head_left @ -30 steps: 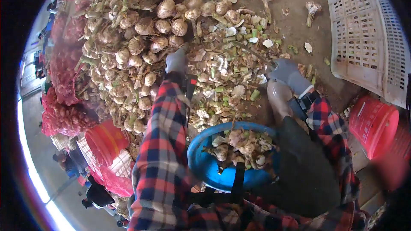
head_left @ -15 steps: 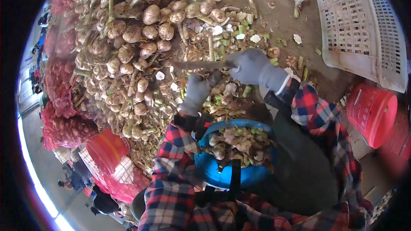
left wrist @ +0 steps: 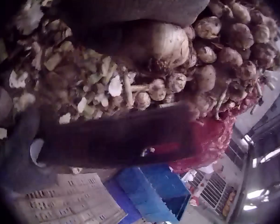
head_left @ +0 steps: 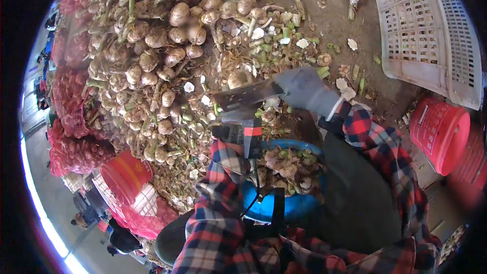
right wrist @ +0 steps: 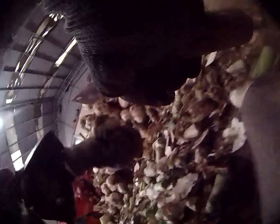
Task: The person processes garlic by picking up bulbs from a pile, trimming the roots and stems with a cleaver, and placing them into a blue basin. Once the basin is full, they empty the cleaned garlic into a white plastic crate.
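Note:
My left hand [head_left: 241,114], in a grey glove, is partly hidden behind the knife and its wrist camera. In the left wrist view its gloved fingers [left wrist: 149,10] hold a large, dirty garlic bulb [left wrist: 169,45]. The same garlic bulb [head_left: 238,77] shows just beyond the blade in the head view. My right hand [head_left: 307,90], also gloved, grips a broad, dark-bladed knife [head_left: 248,95] that crosses above the left hand. The knife [left wrist: 116,137] is blurred in the left wrist view. Below the hands, a blue basin [head_left: 256,200] contains garlic bulbs.
A big heap of garlic [head_left: 152,61] with stems spreads at left, with cut stems and peelings [head_left: 279,45] beside it. A white plastic crate [head_left: 416,35] stands at right, above a red bucket [head_left: 439,134]. Another red bucket [head_left: 127,175] and pink net sacks [head_left: 76,147] are at far left.
My left hand has come back from the heap toward me, bringing a garlic bulb. The right hand has moved left from beside the knee, carrying the knife over to the left hand.

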A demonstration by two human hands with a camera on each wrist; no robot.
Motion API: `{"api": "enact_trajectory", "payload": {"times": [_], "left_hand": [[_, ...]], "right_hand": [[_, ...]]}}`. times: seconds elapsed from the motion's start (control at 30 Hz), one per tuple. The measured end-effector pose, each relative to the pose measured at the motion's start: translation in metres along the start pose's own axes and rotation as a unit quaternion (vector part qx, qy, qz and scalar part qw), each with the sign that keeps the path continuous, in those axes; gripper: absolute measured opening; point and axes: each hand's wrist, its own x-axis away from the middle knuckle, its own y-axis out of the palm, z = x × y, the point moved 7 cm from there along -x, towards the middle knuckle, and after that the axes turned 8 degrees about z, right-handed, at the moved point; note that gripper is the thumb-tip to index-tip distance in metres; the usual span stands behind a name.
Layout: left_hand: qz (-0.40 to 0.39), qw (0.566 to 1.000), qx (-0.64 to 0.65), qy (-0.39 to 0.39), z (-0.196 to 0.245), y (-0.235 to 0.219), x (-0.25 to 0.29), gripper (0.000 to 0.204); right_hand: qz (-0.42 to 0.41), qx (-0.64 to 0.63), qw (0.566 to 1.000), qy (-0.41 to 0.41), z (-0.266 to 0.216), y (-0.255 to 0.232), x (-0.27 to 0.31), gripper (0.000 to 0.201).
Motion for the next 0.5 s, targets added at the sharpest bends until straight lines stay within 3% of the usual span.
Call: {"api": "enact_trajectory", "payload": {"times": [0.13,0.2,0.3,0.37,0.4,0.47,0.5], "left_hand": [[-0.032,0.999,0.021,-0.029,0.042,-0.042,-0.025,0.03],[-0.038,0.999,0.022,-0.029,0.053,-0.05,-0.032,0.03],[-0.041,0.998,0.029,-0.038,0.064,-0.064,-0.04,0.03],[-0.037,0.984,0.133,-0.113,0.059,-0.07,-0.041,0.026],[-0.035,0.984,0.132,-0.112,0.064,-0.073,-0.041,0.026],[-0.012,0.952,0.211,-0.22,0.065,-0.085,-0.042,0.021],[-0.07,0.951,0.191,-0.232,0.067,-0.087,-0.043,0.018]], "right_hand": [[-0.038,0.003,0.999,-0.002,-0.016,-0.005,-0.008,0.015],[-0.101,0.008,0.995,0.025,-0.015,-0.004,-0.006,0.021],[-0.062,-0.006,0.998,0.026,-0.002,0.01,-0.005,0.02],[-0.053,-0.002,0.998,0.027,0.007,0.014,-0.005,0.019],[-0.043,0.001,0.999,0.027,0.011,0.015,-0.005,0.018],[-0.028,-0.008,0.999,0.023,0.011,0.01,-0.005,0.017],[-0.016,-0.017,1.0,0.021,0.011,0.007,-0.005,0.015]]}}
